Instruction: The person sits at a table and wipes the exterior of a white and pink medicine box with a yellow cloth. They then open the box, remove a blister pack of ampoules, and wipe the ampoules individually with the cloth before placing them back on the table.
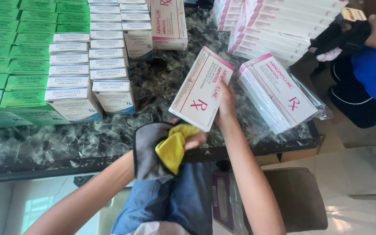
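My right hand [226, 103] grips the right edge of a flat white carton with pink trim [201, 88], held tilted above the dark marble table [88, 139]. Just below that carton, my left hand [192, 140] clutches a grey and yellow cloth [159, 150] at the table's near edge. A stack of matching white and pink cartons [277, 91] lies to the right, partly in clear plastic wrap.
Green boxes [20, 52] are stacked at the far left, white and blue boxes [90, 65] beside them. More pink-trimmed cartons [275, 26] are piled at the back right. Another person in blue [373, 69] sits at the right. A cardboard box [299, 200] stands under the table.
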